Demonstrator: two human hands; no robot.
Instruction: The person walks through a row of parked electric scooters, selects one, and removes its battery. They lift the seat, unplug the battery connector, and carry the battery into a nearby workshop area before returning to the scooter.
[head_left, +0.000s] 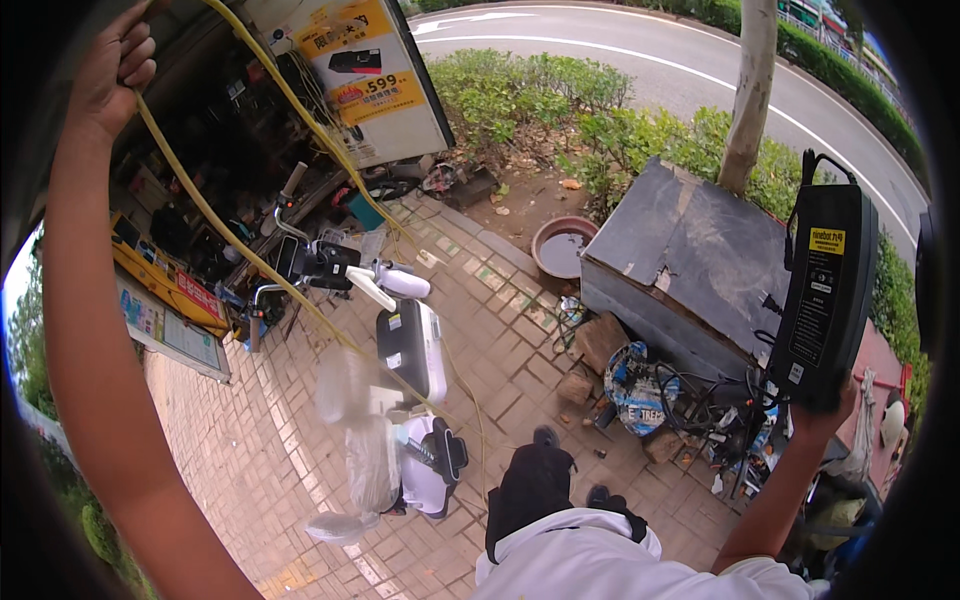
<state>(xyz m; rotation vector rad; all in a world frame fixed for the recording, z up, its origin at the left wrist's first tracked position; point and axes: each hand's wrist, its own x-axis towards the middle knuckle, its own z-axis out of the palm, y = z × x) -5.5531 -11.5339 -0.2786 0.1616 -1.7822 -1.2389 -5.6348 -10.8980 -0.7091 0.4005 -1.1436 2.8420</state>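
Observation:
My left hand (120, 71) is raised at the upper left, its fingers curled around a yellow cable (247, 255). From the fist the cable slants down past an electric scooter (412, 345) and reaches the paving. At the right, my right hand (829, 409) holds up a black Ninebot battery charger (825, 292) by its lower end. The charger bears a yellow label and white print, and its own black cord and plug hang beside it. The scooter is white and pale lilac with a dark seat. Clear plastic wrap (371, 465) hangs on its rear side.
A large worn dark box (675, 255) stands by a tree trunk (750, 97). Near it are a basin of dark water (562, 247), stones (600, 337), a round blue printed piece (637, 390) and tangled cords. A cluttered dark stall (217, 142) with a sign panel (360, 75) lies ahead.

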